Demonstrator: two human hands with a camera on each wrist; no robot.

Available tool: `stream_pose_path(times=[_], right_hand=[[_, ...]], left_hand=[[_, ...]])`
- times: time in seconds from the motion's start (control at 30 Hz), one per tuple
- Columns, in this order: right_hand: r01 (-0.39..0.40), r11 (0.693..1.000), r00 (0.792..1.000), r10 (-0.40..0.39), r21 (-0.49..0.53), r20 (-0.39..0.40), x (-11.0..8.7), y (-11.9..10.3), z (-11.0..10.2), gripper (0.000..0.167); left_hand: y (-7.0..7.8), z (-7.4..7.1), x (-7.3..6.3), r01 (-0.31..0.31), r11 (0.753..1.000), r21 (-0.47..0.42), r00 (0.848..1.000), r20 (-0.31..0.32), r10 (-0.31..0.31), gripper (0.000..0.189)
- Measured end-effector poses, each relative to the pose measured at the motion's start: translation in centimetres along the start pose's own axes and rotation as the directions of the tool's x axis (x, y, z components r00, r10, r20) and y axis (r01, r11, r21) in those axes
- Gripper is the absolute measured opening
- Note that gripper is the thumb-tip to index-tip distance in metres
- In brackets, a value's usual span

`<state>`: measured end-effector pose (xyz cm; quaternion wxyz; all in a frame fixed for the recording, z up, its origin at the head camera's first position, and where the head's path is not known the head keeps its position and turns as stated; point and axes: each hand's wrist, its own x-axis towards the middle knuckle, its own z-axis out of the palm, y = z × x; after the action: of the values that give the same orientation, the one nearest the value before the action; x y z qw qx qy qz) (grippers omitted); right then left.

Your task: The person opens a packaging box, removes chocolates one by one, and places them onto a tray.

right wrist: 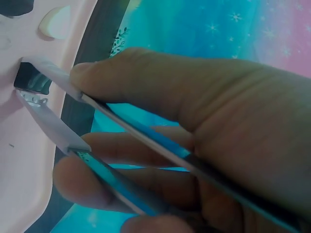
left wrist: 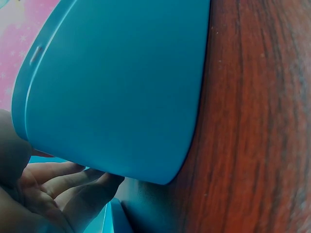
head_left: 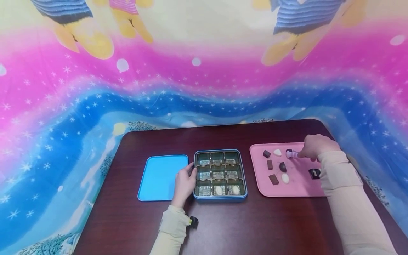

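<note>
My left hand (head_left: 185, 182) grips the left side of a blue box (head_left: 220, 199), thumb at the rim and fingers against the outer wall. Its gold insert (head_left: 210, 165) has three rows of three compartments. White chocolates (head_left: 219, 190) sit in the middle and right compartments of the front row. Over the pink tray (head_left: 298, 189), my right hand (head_left: 318, 147) holds metal tongs (right wrist: 131, 125) with pale tips. Those tips stand on either side of a dark chocolate (right wrist: 33, 77) near the tray's far edge; whether they touch it I cannot tell.
Several dark and white chocolates, among them a brown square (head_left: 273, 179) and a white oval (head_left: 285, 178), lie on the tray's left half. A glossy black piece (head_left: 314, 173) is near my right sleeve. Left of the box lies a blue lid (head_left: 159, 177) on the brown table (head_left: 223, 230).
</note>
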<state>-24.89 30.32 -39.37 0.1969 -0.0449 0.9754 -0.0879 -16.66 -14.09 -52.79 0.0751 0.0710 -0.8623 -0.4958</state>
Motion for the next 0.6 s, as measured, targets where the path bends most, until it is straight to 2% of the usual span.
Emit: stream_pose_path(times=[0.37, 0.6], right_hand=[[-0.022, 1.000, 1.000, 0.023, 0.005, -0.011, -1.7, -0.5, -0.8, 0.045], [0.047, 0.999, 0.995, -0.047, -0.004, -0.087, -3.2, -2.2, -1.7, 0.050]], left_hand=[[-0.1, 0.2, 0.0, 0.008, 1.000, 0.000, 1.000, 0.007, -0.008, 0.042], [-0.1, 0.2, 0.0, 0.017, 1.000, 0.005, 1.000, 0.004, -0.017, 0.042]])
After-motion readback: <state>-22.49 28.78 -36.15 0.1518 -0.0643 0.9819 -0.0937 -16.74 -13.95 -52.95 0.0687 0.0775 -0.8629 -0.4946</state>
